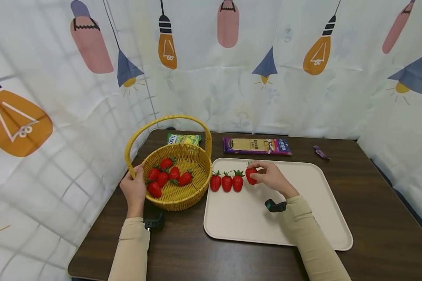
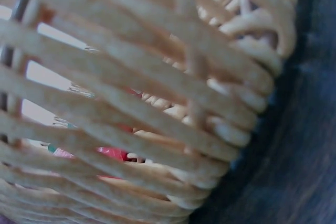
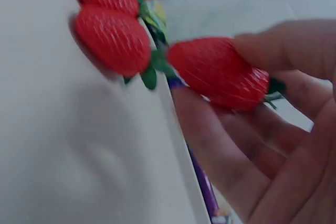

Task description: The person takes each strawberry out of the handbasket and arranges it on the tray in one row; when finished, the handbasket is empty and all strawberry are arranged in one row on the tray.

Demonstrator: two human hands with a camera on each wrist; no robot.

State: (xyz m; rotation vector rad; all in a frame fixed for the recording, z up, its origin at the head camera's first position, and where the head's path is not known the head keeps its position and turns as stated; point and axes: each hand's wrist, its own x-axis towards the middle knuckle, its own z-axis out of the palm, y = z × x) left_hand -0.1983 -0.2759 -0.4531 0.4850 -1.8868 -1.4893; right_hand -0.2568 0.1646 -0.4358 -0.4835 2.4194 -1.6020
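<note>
My left hand [image 1: 134, 189] grips the left side of a yellow wicker basket [image 1: 183, 201] near the foot of its tall handle. Inside the basket lie several red strawberries [image 1: 162, 179] with green leaves. Between thumb and fingers my right hand [image 1: 272, 177] pinches another strawberry [image 3: 215, 72], held above the far part of a cream tray [image 1: 246, 222]. Three strawberries [image 1: 226, 182] lie side by side in a row on the tray, just left of that hand, leaves pointing away from me. The left wrist view is filled by the basket's weave [image 2: 131, 82], with bits of red behind it.
Behind the basket lies a green snack bag [image 1: 184, 139]. A purple and gold packet [image 1: 256, 145] lies beyond the tray's far edge, and a small purple wrapper [image 1: 321, 152] sits to its right. A printed curtain [image 1: 211, 89] hangs behind the dark wooden table [image 1: 379, 218].
</note>
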